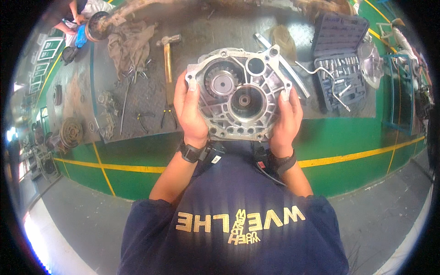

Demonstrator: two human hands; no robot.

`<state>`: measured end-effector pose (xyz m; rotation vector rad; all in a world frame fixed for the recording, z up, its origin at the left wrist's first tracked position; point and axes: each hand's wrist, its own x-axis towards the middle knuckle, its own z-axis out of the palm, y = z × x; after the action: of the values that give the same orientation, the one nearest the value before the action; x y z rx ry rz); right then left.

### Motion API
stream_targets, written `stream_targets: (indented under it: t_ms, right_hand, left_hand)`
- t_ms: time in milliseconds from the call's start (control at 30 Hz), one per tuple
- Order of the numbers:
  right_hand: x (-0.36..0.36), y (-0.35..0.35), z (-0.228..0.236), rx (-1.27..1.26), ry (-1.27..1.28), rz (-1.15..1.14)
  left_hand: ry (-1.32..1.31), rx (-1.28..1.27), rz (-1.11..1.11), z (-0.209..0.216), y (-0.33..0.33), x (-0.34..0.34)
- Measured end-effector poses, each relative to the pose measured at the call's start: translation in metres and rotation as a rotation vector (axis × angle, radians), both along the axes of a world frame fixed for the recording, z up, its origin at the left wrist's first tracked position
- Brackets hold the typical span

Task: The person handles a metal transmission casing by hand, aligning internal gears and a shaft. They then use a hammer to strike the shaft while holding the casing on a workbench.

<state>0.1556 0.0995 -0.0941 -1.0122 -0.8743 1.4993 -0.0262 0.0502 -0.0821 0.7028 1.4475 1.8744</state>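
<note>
- The surface is a grey metal-topped workbench with a green front, lying ahead of you across the upper half of the view.
- The socket set case lies open on the right part of the surface, with rows of sockets showing in its lower tray.
- The gearbox housing, a cast aluminium part, is held up in front of you between both hands, above the near edge of the surface. Its open face points toward you, showing a toothed gear in the upper-left bore, a round bearing seat at centre, and a smaller round opening at the upper right.
- A brown rag lies bunched on the left part of the surface, just left of the hammer.
- Your left hand grips the left flange of the housing. Its fingers wrap behind the casting, and the thumb is pressed on the front face near the upper-left corner.
- Your right hand grips the right flange in the same way, fingers clamped round the edge and thumb on the front face.
- The hammer lies on the surface with its head away from you, its wooden handle running down behind your left hand.
- A bent bar tool lies between the housing and the socket set case.
- The pliers lie near the front edge of the surface, just left of your left hand.
</note>
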Motion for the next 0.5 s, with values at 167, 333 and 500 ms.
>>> stream_targets:
  t_ms: [167,333,500]
  right_hand:
    - [0.001,0.0,-0.014,0.055,0.034,-0.007]
    - [-0.001,-0.005,-0.008,0.12,-0.019,-0.039]
    - [-0.002,-0.004,0.0,0.022,0.045,-0.066]
  left_hand:
    - [0.02,-0.029,0.018,0.004,0.004,0.002]
    - [-0.004,-0.016,0.023,0.009,0.008,0.002]
    - [0.007,-0.004,0.003,0.01,0.01,0.002]
